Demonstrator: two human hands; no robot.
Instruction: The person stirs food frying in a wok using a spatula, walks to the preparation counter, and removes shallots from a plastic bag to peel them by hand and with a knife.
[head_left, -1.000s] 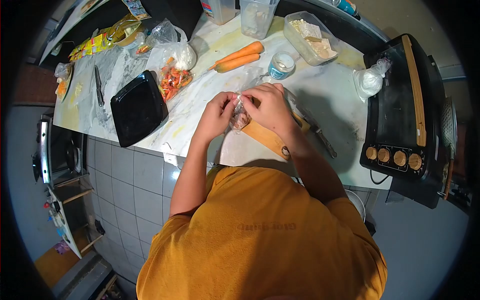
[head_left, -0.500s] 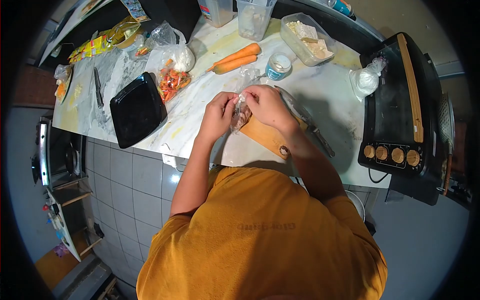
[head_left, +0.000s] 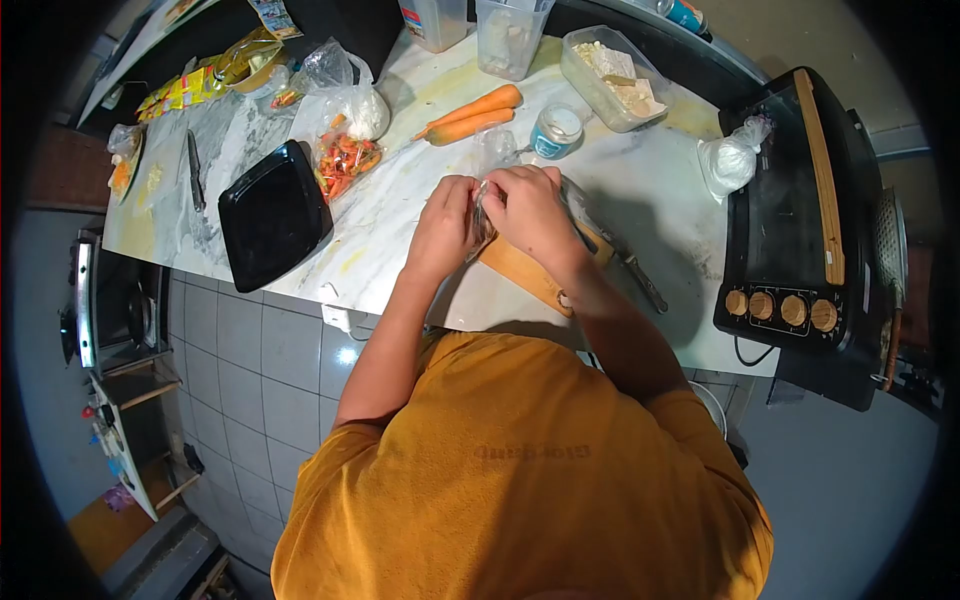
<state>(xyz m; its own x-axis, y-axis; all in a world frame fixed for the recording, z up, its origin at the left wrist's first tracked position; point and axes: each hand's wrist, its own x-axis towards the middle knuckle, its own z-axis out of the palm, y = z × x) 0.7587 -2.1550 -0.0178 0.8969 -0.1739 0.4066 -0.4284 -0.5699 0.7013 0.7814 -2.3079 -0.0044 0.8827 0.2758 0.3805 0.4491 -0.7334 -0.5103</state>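
Note:
My left hand (head_left: 446, 228) and my right hand (head_left: 531, 214) are close together over a wooden chopping board (head_left: 522, 277). The fingers of both are closed on a clear plastic bag (head_left: 483, 228), mostly hidden behind them; its contents are hard to make out now. Partly under my right forearm, a knife (head_left: 643, 283) lies along the right side of the board. Just beyond my hands is an open glass jar (head_left: 556, 131) with a blue label, and a crumpled clear plastic piece (head_left: 494, 148) sits beside it.
Two carrots (head_left: 472, 113) lie at the back, near a bag of chopped red and orange vegetables (head_left: 346, 164). A black tray (head_left: 275, 217) and another knife (head_left: 195, 172) are left. A plastic tub (head_left: 615, 80) stands behind; a black oven (head_left: 800, 235) bounds the right side.
My hands have drawn closer around the plastic bag, covering more of it and its pinkish contents. My left hand sits slightly higher, and the wrists have turned a little.

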